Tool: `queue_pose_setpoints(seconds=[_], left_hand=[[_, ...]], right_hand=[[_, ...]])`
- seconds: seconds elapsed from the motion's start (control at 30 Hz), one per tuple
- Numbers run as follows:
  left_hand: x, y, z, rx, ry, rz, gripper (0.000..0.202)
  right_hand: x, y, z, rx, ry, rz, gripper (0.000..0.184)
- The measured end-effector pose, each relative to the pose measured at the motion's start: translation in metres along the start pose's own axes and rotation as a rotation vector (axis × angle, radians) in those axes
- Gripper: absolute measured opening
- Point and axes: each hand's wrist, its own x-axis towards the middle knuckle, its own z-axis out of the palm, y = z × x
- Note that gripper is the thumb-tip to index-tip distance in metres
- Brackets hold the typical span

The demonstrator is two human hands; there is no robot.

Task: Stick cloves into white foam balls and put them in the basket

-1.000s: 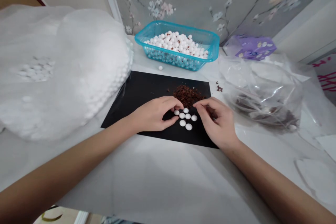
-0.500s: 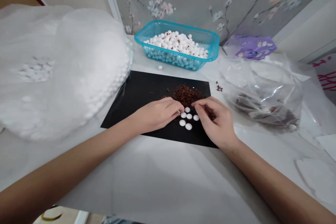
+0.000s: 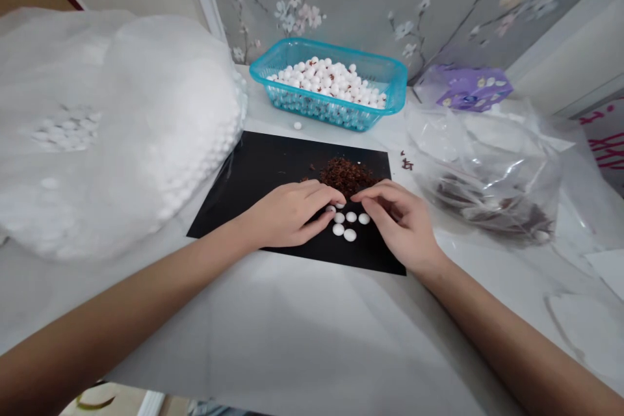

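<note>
Centrally, a small group of white balls [image 3: 351,216] lies on a black sheet [image 3: 263,166], between the fingertips of the two hands. Five balls show whole; two more, at the upper left of the group, are partly covered by the fingers of the left hand [image 3: 292,211]. The thumb and forefinger of this hand stand apart, arched about the near edge of the group, with the forefinger tip over one of the covered balls; whether it presses on that ball cannot be told. The right hand [image 3: 402,224] lies on the opposite side, forefinger extended and thumb tip close beneath it; whether the tips meet, or hold a fragment, is too small to tell. The rightmost ball lies just beside this thumb.

Immediately beyond the group, a heap of reddish-brown flakes [image 3: 346,175] rests on the sheet, its near margin partly hidden by the fingers. A few stray flakes [image 3: 407,162] lie on the white table [image 3: 292,325], off the sheet's right edge. Behind the sheet stand a single ball [image 3: 297,125] and a blue basket [image 3: 400,88], filled with similar balls dotted with brown. A bulging white bag [image 3: 160,110] crowds the left; a clear bag [image 3: 487,188] with brown contents occupies the right, before a purple packet [image 3: 475,88].
</note>
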Motion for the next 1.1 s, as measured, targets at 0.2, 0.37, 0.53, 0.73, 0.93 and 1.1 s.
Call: queue_pose_setpoints(seconds=[0.2, 0.37, 0.53, 0.73, 0.93, 1.1], left_hand=[[0.001, 0.001, -0.004, -0.022, -0.052, -0.012, 0.029], [0.003, 0.007, -0.006, -0.057, -0.148, -0.035, 0.039], [0.006, 0.018, -0.001, -0.108, -0.159, -0.148, 0.052], [0.016, 0.032, 0.010, 0.032, -0.175, -0.220, 0.054], [0.030, 0.040, 0.021, 0.283, -0.178, -0.252, 0.035], [0.035, 0.033, 0.026, 0.349, -0.192, -0.086, 0.027]], right_hand=[[-0.001, 0.000, 0.003, -0.034, -0.013, 0.005, 0.014], [-0.001, 0.001, 0.002, -0.011, 0.058, 0.060, 0.017], [0.000, -0.001, 0.001, 0.038, 0.106, 0.162, 0.020], [0.003, 0.000, 0.004, 0.113, 0.141, 0.223, 0.021], [0.005, 0.000, 0.007, 0.142, 0.172, 0.152, 0.023], [0.005, 0.002, 0.009, 0.143, 0.188, 0.083, 0.021]])
